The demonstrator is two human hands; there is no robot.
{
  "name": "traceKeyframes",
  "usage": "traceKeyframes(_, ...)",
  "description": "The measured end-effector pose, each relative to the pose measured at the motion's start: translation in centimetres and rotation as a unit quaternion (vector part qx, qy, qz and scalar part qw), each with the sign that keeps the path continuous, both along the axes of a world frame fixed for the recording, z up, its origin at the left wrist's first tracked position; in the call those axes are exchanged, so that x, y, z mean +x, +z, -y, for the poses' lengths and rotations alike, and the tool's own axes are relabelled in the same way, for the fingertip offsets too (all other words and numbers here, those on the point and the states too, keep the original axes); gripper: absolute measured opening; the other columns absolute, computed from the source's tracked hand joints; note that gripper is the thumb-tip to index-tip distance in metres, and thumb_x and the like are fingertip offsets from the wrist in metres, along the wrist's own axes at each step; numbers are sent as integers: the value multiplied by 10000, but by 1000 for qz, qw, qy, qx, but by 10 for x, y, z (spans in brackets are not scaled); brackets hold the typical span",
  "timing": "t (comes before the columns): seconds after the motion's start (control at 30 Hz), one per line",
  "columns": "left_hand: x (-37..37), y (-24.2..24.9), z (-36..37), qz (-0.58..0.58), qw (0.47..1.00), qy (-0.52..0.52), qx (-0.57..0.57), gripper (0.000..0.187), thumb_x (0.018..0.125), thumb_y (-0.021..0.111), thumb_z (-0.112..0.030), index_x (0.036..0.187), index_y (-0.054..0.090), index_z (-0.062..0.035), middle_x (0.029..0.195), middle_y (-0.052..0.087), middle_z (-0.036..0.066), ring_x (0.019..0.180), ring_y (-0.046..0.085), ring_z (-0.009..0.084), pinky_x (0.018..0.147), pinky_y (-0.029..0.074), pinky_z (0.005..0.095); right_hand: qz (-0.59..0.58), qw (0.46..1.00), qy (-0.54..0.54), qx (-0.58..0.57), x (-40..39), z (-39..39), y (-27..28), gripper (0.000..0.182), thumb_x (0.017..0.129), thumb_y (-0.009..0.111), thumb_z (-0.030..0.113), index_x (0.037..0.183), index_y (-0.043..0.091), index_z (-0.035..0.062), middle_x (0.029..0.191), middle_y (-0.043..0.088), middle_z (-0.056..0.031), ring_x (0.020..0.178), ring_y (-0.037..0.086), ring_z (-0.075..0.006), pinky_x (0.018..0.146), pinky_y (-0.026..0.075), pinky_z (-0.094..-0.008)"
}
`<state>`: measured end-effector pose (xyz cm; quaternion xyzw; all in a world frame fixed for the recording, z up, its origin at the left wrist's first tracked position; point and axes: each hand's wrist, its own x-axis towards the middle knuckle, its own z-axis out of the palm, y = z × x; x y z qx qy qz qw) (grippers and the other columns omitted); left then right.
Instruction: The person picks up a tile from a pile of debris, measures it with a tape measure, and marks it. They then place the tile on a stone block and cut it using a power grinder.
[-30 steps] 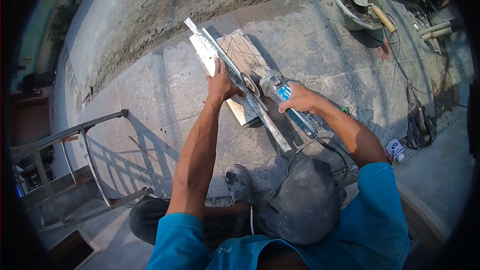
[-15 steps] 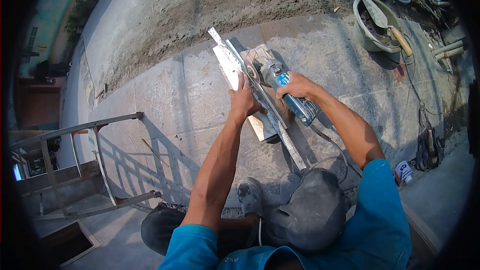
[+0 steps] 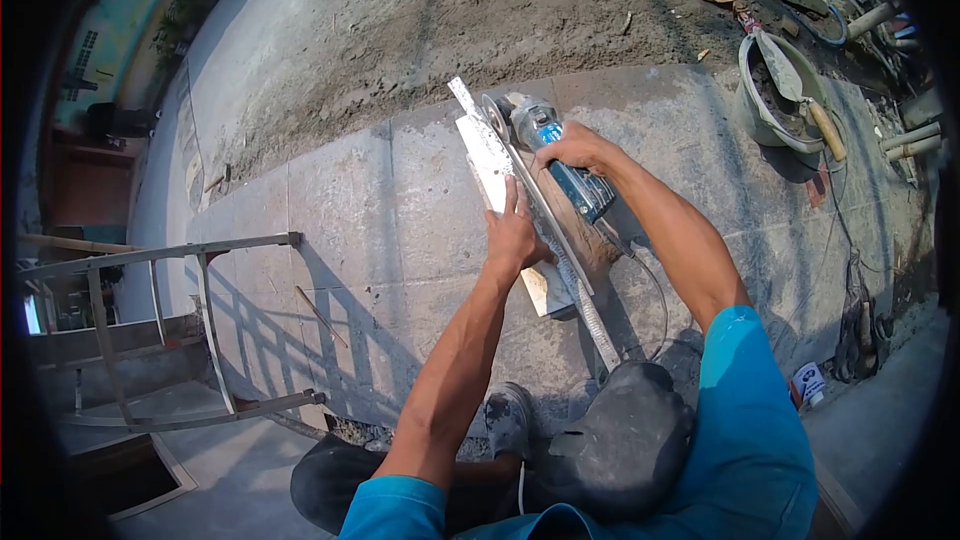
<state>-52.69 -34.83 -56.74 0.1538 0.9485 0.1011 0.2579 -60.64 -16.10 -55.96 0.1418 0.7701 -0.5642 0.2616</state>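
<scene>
My right hand (image 3: 578,152) is wrapped round the blue body of an angle grinder (image 3: 580,190). The disc (image 3: 495,114) of the grinder stands on edge against the upper part of a long, narrow, speckled strip (image 3: 598,335); whether it touches cannot be made out. My left hand (image 3: 513,240) lies with its fingers stretched out and apart over the strip and a white slab (image 3: 486,152) beside it, pressing on them. A thin straight bar (image 3: 560,235) runs along the strip's right side. The left thumb is in shadow.
A bucket (image 3: 750,90) with a trowel (image 3: 785,70) stands at the upper right. The grinder's cord (image 3: 657,290) loops near my right knee (image 3: 625,435). A metal frame (image 3: 205,320) is at left, and a labelled bottle (image 3: 808,382) at right. Loose soil (image 3: 480,15) lies beyond the paving.
The grinder has moved forward along the strip, its disc now near the far end. My left hand stays on the pieces. The whole view has shifted slightly.
</scene>
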Motion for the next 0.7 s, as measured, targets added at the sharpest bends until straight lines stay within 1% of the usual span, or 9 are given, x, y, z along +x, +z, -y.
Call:
traceKeyframes(0.03,0,1,0,0,1000,1,0,1411,372,931,-365,1482,176,69,1584,100,206,1371,356,323,1068,302,507,-6,1000,7,14,-7,1,-3,474,532,781,233,818,656,-124,798,658,-202,647,619,-258,564,490,-367)
traceKeyframes(0.2,2,6,-2,-14,1000,-4,-11,1371,406,926,-366,1476,193,77,1581,112,208,1335,395,332,1058,310,498,-7,999,14,30,-32,7,-5,501,528,784,245,830,658,-134,828,661,-219,663,626,-268,579,496,-362)
traceKeyframes(0.3,1,-10,4,-48,999,-14,18,1340,418,923,-364,1464,217,87,1577,121,214,1341,387,328,1045,312,510,-13,999,8,40,-36,11,10,518,515,787,248,838,660,-137,841,663,-219,683,632,-269,595,502,-356)
traceKeyframes(0.33,2,-15,5,-48,999,-14,17,1340,418,923,-364,1464,217,87,1577,121,214,1341,387,328,1045,312,510,-13,999,9,39,-38,12,14,518,515,787,248,838,660,-137,841,663,-219,683,632,-269,595,502,-356)
traceKeyframes(0.43,2,-9,3,-25,1000,-11,6,1308,429,918,-370,1449,244,99,1570,130,225,1351,377,321,1030,314,529,-1,999,14,46,-48,15,15,527,513,787,243,856,660,-136,870,664,-227,714,640,-280,622,511,-358)
traceKeyframes(0.5,2,-17,5,-55,998,-9,30,1303,421,918,-368,1441,256,103,1571,127,223,1366,355,326,1041,308,538,-31,998,8,59,-54,17,8,520,530,788,253,851,640,-129,801,659,-199,604,618,-251,521,489,-369)
traceKeyframes(0.53,2,-21,6,-57,998,-10,29,1303,421,918,-368,1441,256,103,1571,127,223,1366,355,326,1041,308,538,-32,998,7,58,-58,18,5,520,530,788,253,851,640,-129,801,659,-199,604,618,-251,521,489,-369)
traceKeyframes(0.6,1,-17,5,-24,999,-4,41,1489,321,939,-403,1478,142,90,1574,103,237,1385,331,349,1051,281,565,-43,997,7,62,-64,21,0,519,525,789,249,845,641,-131,806,659,-204,613,623,-259,528,492,-371)
traceKeyframes(0.7,1,-9,3,-17,1000,-10,24,1488,323,937,-406,1479,143,89,1575,103,236,1395,317,337,1052,280,564,-50,998,-1,47,-70,23,-6,494,520,790,237,826,644,-122,796,658,-199,616,624,-256,532,492,-371)
